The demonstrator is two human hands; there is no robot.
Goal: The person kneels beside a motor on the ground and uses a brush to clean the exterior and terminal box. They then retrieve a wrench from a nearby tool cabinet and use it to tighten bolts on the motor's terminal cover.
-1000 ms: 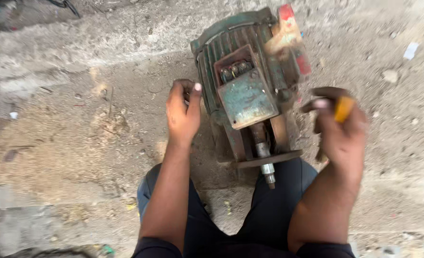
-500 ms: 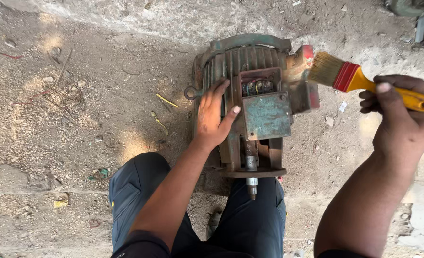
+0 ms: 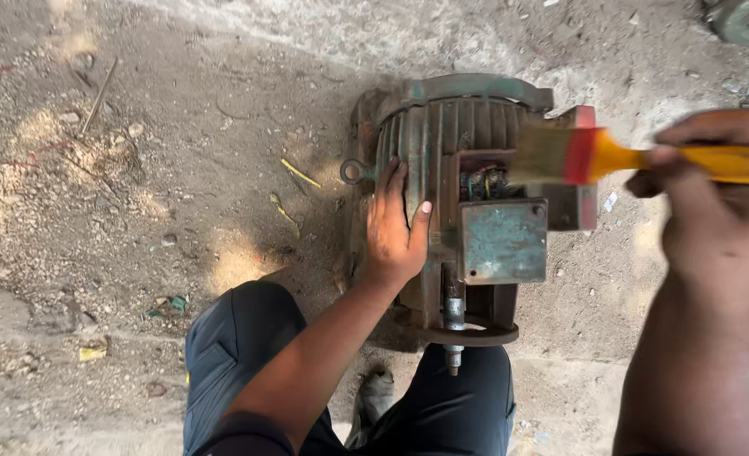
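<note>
An old green, rusty electric motor [image 3: 442, 127] lies on the dirt ground between my knees, its shaft [image 3: 453, 333] pointing toward me. My left hand [image 3: 395, 228] rests flat on the motor's ribbed side, fingers spread. My right hand [image 3: 712, 181] grips the yellow handle of a paintbrush [image 3: 598, 156] with a red ferrule. The bristles sit over the open terminal box [image 3: 484, 181], where wires show. A square green cover plate [image 3: 502, 241] lies just below that opening.
Dusty ground with pebbles, small sticks and scraps of litter [image 3: 167, 306] spreads to the left. My dark trouser legs [image 3: 231, 363] and one shoe [image 3: 374, 401] frame the motor's near end. Part of another metal object [image 3: 741, 21] shows at the top right corner.
The brush has swung in from the right and now sits over the terminal box. My left hand has stayed on the motor's side. The view has moved closer.
</note>
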